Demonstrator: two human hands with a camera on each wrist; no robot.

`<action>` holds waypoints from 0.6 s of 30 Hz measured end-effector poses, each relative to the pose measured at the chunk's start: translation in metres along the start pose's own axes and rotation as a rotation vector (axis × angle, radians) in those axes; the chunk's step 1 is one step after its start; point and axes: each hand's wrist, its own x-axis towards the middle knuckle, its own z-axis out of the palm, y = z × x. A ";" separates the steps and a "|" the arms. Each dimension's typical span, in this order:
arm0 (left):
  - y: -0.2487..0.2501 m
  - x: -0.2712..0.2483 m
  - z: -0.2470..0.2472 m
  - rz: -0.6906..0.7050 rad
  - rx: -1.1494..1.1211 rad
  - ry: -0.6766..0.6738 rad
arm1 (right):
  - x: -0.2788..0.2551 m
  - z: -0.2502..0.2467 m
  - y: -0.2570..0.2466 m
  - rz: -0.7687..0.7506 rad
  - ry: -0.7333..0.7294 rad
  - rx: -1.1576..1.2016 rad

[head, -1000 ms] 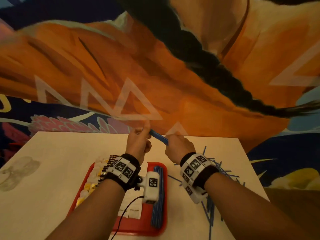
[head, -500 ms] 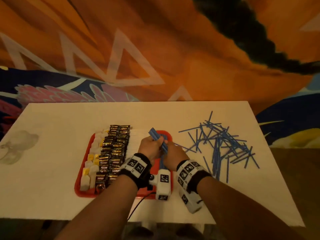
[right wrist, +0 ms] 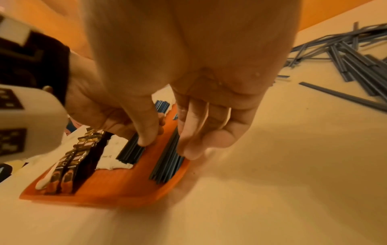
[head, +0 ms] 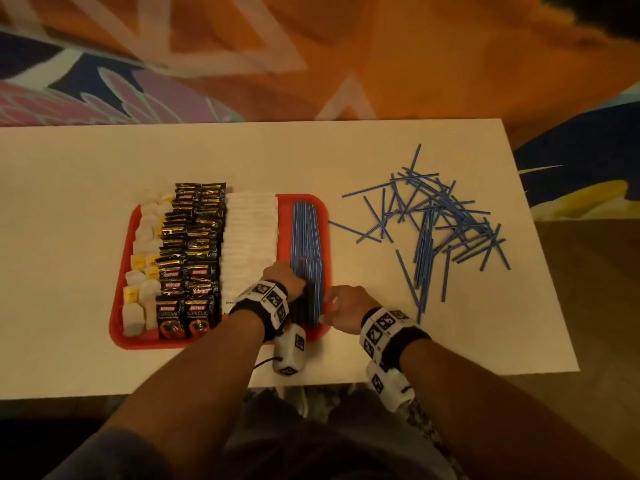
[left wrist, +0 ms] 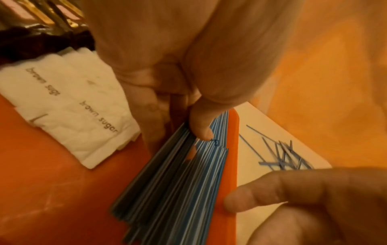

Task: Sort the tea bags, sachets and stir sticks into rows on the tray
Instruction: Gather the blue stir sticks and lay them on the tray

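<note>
Looking down from the head cam, both hands sit at the near right corner of the red tray (head: 122, 271). The left hand (head: 282, 278) is on the row of blue stir sticks (head: 306, 233) that runs away from it, and the right hand (head: 346, 308) is just beside the tray's right rim. Left of the left hand are rows of white sugar sachets (head: 251, 233), black coffee sachets (head: 194, 244) and tea bags (head: 143, 265). A loose pile of stir sticks (head: 440, 223) lies on the white table (head: 69, 188), beyond and right of the right hand.

Left wrist cam: the thumb pad (left wrist: 201, 131) presses down on the stick row (left wrist: 167, 190), the fingers look curled beside it, and I can't tell if they really grip. "Brown sugar" sachets (left wrist: 69, 106) sit left of it.

Right wrist cam: the right hand (right wrist: 171, 139) has its fingers fairly straight, the fingertips (right wrist: 189, 151) touching sticks by the rim and the thumb on another bundle.
</note>
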 end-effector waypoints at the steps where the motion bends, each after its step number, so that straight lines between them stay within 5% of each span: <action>1: 0.000 0.002 0.004 -0.011 0.015 -0.012 | 0.001 0.001 0.002 0.001 0.005 0.009; 13: -0.004 0.004 0.017 0.032 0.058 0.152 | 0.018 0.007 0.006 -0.035 0.112 -0.030; 18: -0.015 -0.003 0.017 0.079 0.065 0.196 | 0.025 0.009 0.000 -0.201 0.228 -0.323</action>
